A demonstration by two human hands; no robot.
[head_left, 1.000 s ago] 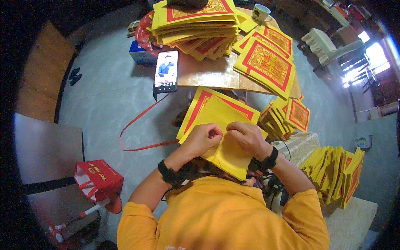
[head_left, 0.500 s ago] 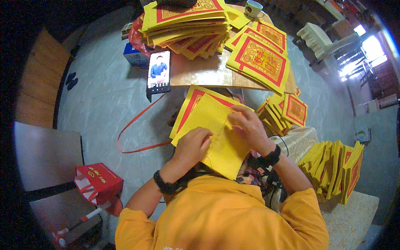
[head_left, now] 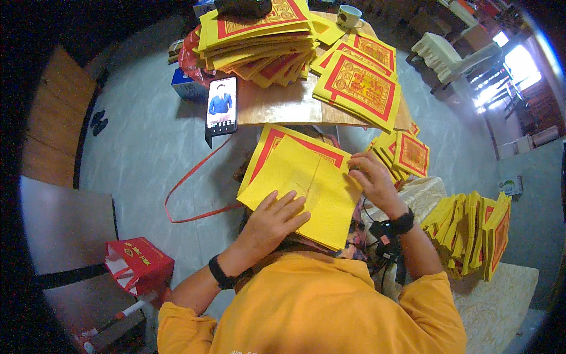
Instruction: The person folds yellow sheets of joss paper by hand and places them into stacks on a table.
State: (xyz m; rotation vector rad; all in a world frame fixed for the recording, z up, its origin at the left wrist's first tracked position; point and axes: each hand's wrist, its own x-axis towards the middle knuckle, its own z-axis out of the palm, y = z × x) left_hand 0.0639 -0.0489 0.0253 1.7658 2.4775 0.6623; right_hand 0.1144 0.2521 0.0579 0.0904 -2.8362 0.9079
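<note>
Across my lap lies a yellow paper sheet (head_left: pixel 318 203), its plain side up with a crease down it. Beneath it, at the upper left, shows yellow paper with a red printed border (head_left: pixel 266 147). My left hand (head_left: pixel 276 219) rests flat on the lower left of the plain sheet, fingers spread. At the sheet's upper right edge, my right hand (head_left: pixel 372 180) has its fingers bent and seems to pinch the paper there. Just past the lap, on the wooden table (head_left: pixel 283 109), sit a tall stack of printed yellow papers (head_left: pixel 259 47) and a smaller pile (head_left: pixel 359 85).
A phone with a lit screen (head_left: pixel 221 106) stands at the table's near edge; a mug (head_left: pixel 349 16) is at the back. More yellow bundles (head_left: pixel 469 233) stand on a cloth-covered surface at right. A red bag (head_left: pixel 140 265) and a red strap (head_left: pixel 177 192) are at left.
My left hand has opened and now lies flat on the sheet, slightly lower. My right hand has moved right, from the sheet's middle to its upper right edge.
</note>
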